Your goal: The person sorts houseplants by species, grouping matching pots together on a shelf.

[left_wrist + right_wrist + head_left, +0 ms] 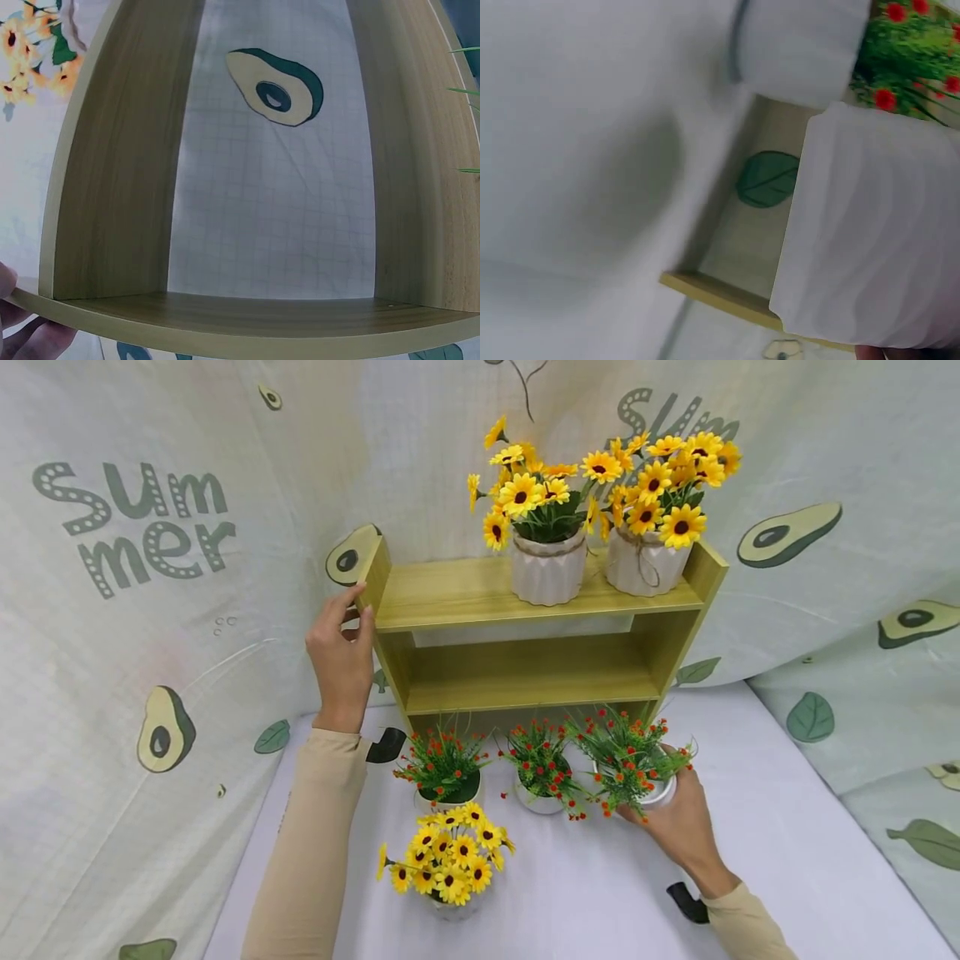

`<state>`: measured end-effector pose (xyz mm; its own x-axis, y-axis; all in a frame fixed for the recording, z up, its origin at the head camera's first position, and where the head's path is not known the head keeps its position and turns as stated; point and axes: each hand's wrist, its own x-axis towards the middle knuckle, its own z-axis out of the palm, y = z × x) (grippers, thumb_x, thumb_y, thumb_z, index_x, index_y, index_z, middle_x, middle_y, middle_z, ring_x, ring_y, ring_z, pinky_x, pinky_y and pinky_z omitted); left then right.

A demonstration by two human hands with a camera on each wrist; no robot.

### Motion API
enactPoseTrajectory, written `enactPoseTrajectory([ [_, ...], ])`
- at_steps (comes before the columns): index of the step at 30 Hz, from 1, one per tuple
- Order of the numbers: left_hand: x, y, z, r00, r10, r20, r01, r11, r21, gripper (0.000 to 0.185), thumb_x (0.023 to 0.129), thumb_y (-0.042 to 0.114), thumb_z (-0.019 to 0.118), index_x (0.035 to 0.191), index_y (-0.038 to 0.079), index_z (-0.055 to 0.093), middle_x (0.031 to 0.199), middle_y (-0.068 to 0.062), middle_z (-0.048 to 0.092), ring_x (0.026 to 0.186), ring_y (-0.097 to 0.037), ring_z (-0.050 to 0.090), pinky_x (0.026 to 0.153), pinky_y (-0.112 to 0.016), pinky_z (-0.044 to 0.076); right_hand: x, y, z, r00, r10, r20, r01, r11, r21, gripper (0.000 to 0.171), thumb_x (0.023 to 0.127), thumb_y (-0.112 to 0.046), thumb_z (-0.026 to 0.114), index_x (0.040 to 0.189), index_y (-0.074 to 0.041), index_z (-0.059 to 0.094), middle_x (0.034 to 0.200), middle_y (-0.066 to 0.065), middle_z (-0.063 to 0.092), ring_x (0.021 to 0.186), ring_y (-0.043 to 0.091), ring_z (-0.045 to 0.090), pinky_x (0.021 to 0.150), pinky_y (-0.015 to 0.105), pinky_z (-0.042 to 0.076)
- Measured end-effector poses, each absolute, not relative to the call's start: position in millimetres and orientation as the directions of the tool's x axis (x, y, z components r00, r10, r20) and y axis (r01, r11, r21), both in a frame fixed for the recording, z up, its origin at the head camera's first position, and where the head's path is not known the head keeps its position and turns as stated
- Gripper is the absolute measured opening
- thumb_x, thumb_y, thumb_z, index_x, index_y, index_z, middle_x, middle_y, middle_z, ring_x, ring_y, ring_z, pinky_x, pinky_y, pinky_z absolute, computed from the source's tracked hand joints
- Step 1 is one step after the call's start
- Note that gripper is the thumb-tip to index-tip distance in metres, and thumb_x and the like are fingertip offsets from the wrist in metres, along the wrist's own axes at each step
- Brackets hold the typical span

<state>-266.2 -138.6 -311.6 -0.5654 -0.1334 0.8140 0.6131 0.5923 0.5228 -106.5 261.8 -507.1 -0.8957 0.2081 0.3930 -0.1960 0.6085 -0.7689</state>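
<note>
While the left hand (pixel 341 656) grips the wooden shelf (pixel 525 635) by its upper left end, the right hand (pixel 678 827) holds a red-flower pot (pixel 637 768).

Left: thumb and fingers clamped on the side panel. Right: fingers curled round the white pot, rightmost of three red-flower pots on the white tabletop (pixel 787 860), just in front of the shelf's base. Sunflower pot (pixel 450 864) stands nearer the person, apart from both hands. Two sunflower pots (pixel 547 568) occupy the top shelf.

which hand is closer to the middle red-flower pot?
Right. The right hand grips the neighbouring red-flower pot just right of the middle pot; the left hand is up on the shelf's left end.
</note>
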Motion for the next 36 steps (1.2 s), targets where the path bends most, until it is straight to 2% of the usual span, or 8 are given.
enactPoseTrajectory([
  [3, -266, -140, -311, -0.566, -0.135, 0.813, 0.61, 0.594, 0.524, 0.029, 0.104, 0.002, 0.066, 0.131, -0.003, 0.072, 0.116, -0.024, 0.073, 0.1, -0.038, 0.075, 0.077, -0.005, 0.047, -104, 257, -494, -0.885, 0.203, 0.418, -0.23, 0.59, -0.774, 0.105, 0.061, -0.003, 0.101, 0.151, 0.003, 0.047, 0.133, 0.021, 0.066, 0.113, -0.007, 0.051, 0.097, 0.014, 0.039],
  [8, -268, -140, -312, -0.567, -0.133, 0.813, 0.615, 0.587, 0.526, 0.029, 0.104, 0.002, 0.066, 0.131, -0.002, 0.072, 0.116, -0.024, 0.073, 0.1, -0.037, 0.075, 0.077, -0.005, 0.048, -104, 253, -471, -0.87, 0.188, 0.456, -0.28, 0.573, -0.77, 0.106, 0.063, 0.003, 0.098, 0.153, 0.004, 0.044, 0.135, 0.021, 0.065, 0.115, -0.01, 0.051, 0.098, 0.01, 0.037],
  [16, -268, -139, -312, -0.56, -0.131, 0.818, 0.624, 0.583, 0.521, 0.029, 0.103, 0.001, 0.065, 0.131, -0.003, 0.072, 0.117, -0.024, 0.073, 0.099, -0.038, 0.075, 0.077, -0.005, 0.048, -113, 251, -440, -0.843, 0.234, 0.484, -0.278, 0.581, -0.765, 0.106, 0.063, 0.004, 0.096, 0.155, 0.003, 0.043, 0.137, 0.022, 0.061, 0.115, -0.007, 0.049, 0.095, 0.014, 0.036],
  [19, -268, -140, -313, -0.563, -0.132, 0.816, 0.622, 0.582, 0.523, 0.029, 0.104, 0.002, 0.065, 0.131, -0.003, 0.072, 0.118, -0.024, 0.073, 0.099, -0.037, 0.075, 0.077, -0.005, 0.047, -123, 251, -432, -0.829, 0.236, 0.507, -0.298, 0.581, -0.758, 0.108, 0.063, 0.003, 0.096, 0.156, 0.001, 0.042, 0.141, 0.022, 0.06, 0.119, 0.004, 0.053, 0.099, 0.016, 0.037],
  [21, -269, -140, -313, -0.563, -0.131, 0.816, 0.622, 0.583, 0.523, 0.029, 0.104, 0.002, 0.065, 0.131, -0.003, 0.072, 0.118, -0.024, 0.073, 0.099, -0.037, 0.075, 0.077, -0.005, 0.047, -131, 250, -426, -0.819, 0.23, 0.525, -0.318, 0.58, -0.75, 0.109, 0.063, 0.002, 0.098, 0.157, 0.0, 0.043, 0.143, 0.022, 0.06, 0.124, 0.017, 0.056, 0.102, 0.021, 0.039],
  [24, -269, -141, -312, -0.561, -0.129, 0.818, 0.622, 0.585, 0.52, 0.029, 0.104, 0.002, 0.066, 0.131, -0.003, 0.072, 0.117, -0.024, 0.073, 0.098, -0.037, 0.075, 0.077, -0.005, 0.047, -143, 248, -419, -0.798, 0.229, 0.557, -0.341, 0.591, -0.731, 0.107, 0.063, -0.001, 0.099, 0.155, 0.003, 0.044, 0.142, 0.025, 0.059, 0.126, 0.035, 0.057, 0.106, 0.041, 0.043],
  [28, -268, -141, -312, -0.56, -0.129, 0.818, 0.623, 0.585, 0.519, 0.028, 0.103, 0.001, 0.065, 0.131, -0.003, 0.072, 0.117, -0.024, 0.073, 0.098, -0.037, 0.075, 0.076, -0.004, 0.047, -160, 243, -415, -0.77, 0.247, 0.588, -0.363, 0.588, -0.722, 0.102, 0.062, -0.006, 0.1, 0.149, 0.007, 0.048, 0.14, 0.028, 0.059, 0.125, 0.044, 0.057, 0.101, 0.062, 0.043],
  [36, -267, -141, -312, -0.558, -0.131, 0.819, 0.623, 0.586, 0.518, 0.029, 0.103, 0.001, 0.065, 0.131, -0.003, 0.072, 0.117, -0.025, 0.073, 0.097, -0.038, 0.075, 0.076, -0.005, 0.048, -185, 235, -411, -0.774, 0.32, 0.547, -0.257, 0.631, -0.732, 0.104, 0.065, -0.02, 0.1, 0.151, 0.006, 0.047, 0.139, 0.032, 0.057, 0.124, 0.048, 0.057, 0.102, 0.063, 0.044],
])
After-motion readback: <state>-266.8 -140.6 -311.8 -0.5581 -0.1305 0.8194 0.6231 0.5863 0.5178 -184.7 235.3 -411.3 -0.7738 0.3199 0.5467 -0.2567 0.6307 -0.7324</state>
